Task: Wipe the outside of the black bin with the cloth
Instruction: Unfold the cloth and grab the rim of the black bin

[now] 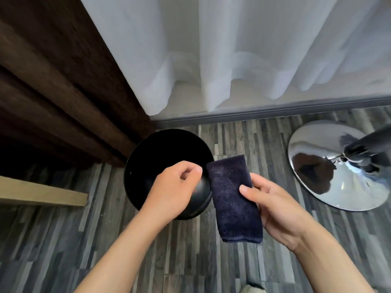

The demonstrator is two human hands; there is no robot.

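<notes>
The round black bin (135,172) stands on the floor, seen from above with its dark inside showing. My left hand (171,187) hovers over its near right rim with the fingers loosely curled, and nothing shows in it. A folded dark navy cloth (234,199) hangs just right of the bin, its top edge close to the rim. My right hand (273,206) grips the cloth from the right, thumb on the front.
A brown curtain (63,92) hangs at the left, touching the bin's far side. White sheer curtain (232,49) covers the window behind. A chrome chair base (338,180) sits at the right. A wooden board edge (42,193) juts in from the left. The floor is grey wood planks.
</notes>
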